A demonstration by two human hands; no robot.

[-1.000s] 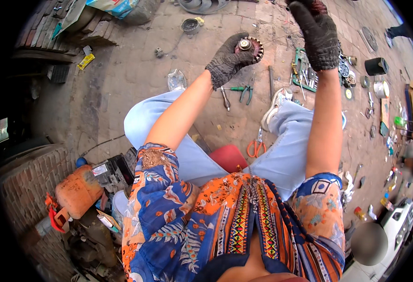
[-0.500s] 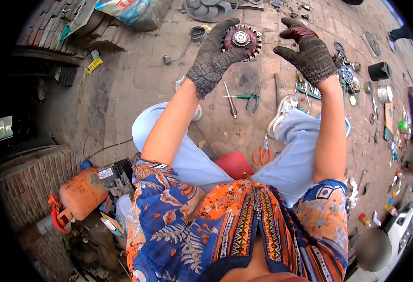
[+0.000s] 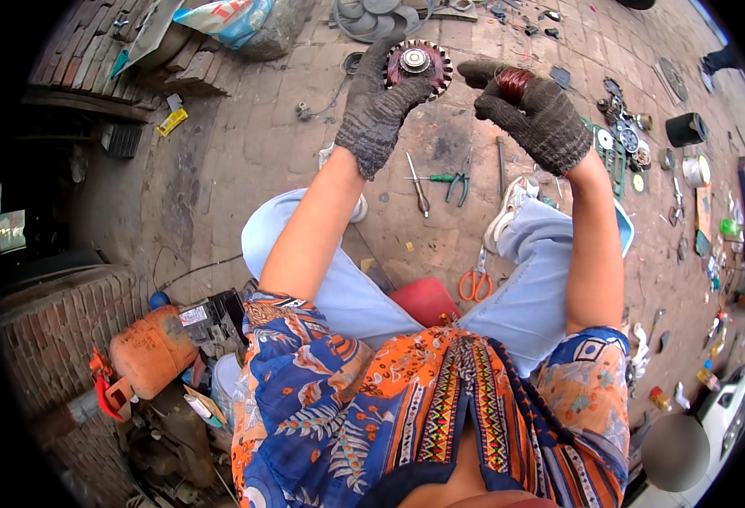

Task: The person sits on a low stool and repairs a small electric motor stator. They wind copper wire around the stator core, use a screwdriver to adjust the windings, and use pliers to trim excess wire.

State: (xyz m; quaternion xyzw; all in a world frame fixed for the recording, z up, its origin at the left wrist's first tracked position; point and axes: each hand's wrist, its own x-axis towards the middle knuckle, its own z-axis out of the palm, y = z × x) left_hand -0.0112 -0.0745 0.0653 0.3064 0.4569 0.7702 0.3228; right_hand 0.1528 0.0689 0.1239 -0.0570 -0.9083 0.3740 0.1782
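Gloved fingers of the left hand (image 3: 378, 106) are curled tight round the rim of a toothed round motor core (image 3: 417, 65), held up above the paving. The right hand (image 3: 535, 113) is closed on a small coil of reddish copper wire (image 3: 512, 82), close beside the core but not touching. Looks like the winding stage; feeding the wire into the slots would call for steady tension. Below lie the green-handled pliers (image 3: 454, 181), a screwdriver (image 3: 417, 184) and orange scissors (image 3: 476, 280).
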